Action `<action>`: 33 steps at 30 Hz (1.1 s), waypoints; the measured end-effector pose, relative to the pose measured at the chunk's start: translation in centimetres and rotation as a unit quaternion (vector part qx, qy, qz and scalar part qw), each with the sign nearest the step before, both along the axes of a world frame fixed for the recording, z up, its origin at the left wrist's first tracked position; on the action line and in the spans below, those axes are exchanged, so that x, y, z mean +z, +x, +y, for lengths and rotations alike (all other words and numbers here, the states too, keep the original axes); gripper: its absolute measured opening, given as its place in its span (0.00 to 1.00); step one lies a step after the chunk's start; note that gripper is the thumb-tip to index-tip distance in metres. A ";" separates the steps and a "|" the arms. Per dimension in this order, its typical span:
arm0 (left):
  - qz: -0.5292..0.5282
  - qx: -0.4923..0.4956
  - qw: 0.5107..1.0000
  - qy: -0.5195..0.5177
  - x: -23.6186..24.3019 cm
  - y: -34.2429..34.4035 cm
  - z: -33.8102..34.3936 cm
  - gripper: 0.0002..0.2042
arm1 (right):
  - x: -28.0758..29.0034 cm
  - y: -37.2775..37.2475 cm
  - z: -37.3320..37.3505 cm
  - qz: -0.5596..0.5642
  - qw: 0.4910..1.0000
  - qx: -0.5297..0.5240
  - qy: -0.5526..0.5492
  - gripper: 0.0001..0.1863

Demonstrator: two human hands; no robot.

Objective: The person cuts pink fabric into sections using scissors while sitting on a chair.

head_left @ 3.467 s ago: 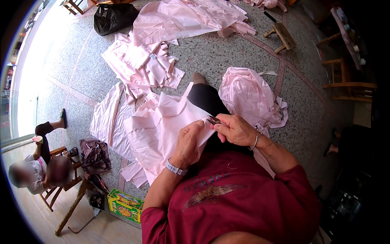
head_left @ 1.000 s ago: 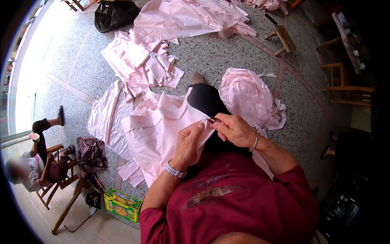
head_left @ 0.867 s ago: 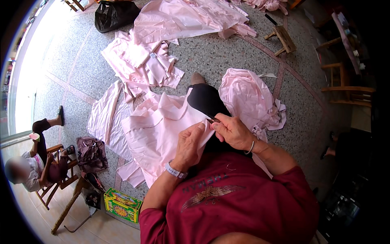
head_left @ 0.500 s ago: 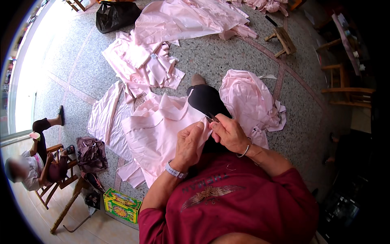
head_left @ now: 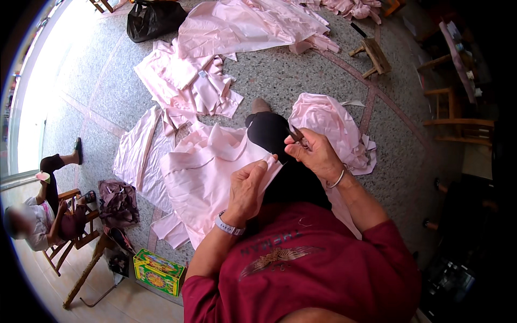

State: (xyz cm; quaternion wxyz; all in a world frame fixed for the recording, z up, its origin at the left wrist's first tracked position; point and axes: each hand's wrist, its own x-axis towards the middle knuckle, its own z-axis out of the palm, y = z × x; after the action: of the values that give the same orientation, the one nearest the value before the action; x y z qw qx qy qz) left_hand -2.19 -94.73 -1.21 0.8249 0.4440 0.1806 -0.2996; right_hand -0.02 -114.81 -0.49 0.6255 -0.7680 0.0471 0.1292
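My left hand (head_left: 249, 183) pinches the edge of a pale pink cloth piece (head_left: 199, 172), which has seams and drapes across my lap toward the left. A corner of the cloth sticks out just past my fingertips. Up and to the right, my right hand (head_left: 318, 153) is closed round small dark thread snips (head_left: 297, 136), their pointed blades aimed up and left. The snips are apart from the cloth, over my dark trouser leg (head_left: 267, 134). Whether a thread hangs between the hands is too fine to tell.
More pink cloth (head_left: 328, 126) lies right of my leg, with further heaps (head_left: 188, 81) ahead. A black plastic bag (head_left: 155, 21) sits at the far left, a small wooden stool (head_left: 375, 56) at the far right. A seated person (head_left: 43, 220) is at the left, near a green-yellow box (head_left: 159, 272).
My right hand has lifted the snips away from the cloth edge, up and to the right. My left hand keeps its pinch on the cloth, nearly in place.
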 end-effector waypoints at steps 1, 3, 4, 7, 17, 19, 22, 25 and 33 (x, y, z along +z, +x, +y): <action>-0.007 0.002 1.000 -0.006 0.0 0.0 0.0 0.14 | 0.3 0.3 0.4 -0.039 0.999 0.017 -0.016 0.12; -0.027 -0.011 1.000 0.011 -0.8 -0.3 0.2 0.15 | 1.0 0.5 0.9 0.013 0.998 0.061 -0.031 0.12; -0.036 -0.017 0.999 0.019 -1.1 -0.5 0.2 0.15 | 0.8 0.5 1.4 0.014 0.997 0.067 -0.022 0.12; -0.020 -0.034 0.999 0.025 -1.1 -0.6 0.5 0.15 | 1.2 0.7 1.6 -0.010 0.996 0.069 -0.052 0.10; 0.005 -0.029 0.999 0.015 -0.1 -0.1 0.2 0.13 | 0.3 1.4 0.4 -0.016 0.999 0.034 0.011 0.08; -0.003 -0.046 0.998 0.041 -0.4 -0.1 0.5 0.13 | 0.6 1.2 1.3 -0.012 0.997 0.080 0.010 0.07; -0.057 -0.020 0.998 0.024 0.3 0.0 0.0 0.11 | 0.2 1.1 1.5 -0.020 0.996 0.084 -0.032 0.06; -0.067 -0.119 0.980 0.147 0.4 0.5 1.5 0.09 | 1.0 1.3 1.3 -0.009 0.994 0.092 -0.064 0.08; -0.089 -0.136 0.982 0.094 -0.4 0.3 3.0 0.06 | 1.4 1.4 0.6 -0.032 0.987 0.085 -0.130 0.09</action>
State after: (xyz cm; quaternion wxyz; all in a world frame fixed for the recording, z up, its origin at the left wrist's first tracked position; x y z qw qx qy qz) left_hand -1.93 -91.76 -1.66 0.7442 0.5647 0.0718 -0.3496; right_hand 1.42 -114.25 0.90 0.5079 -0.8480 -0.0218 0.1501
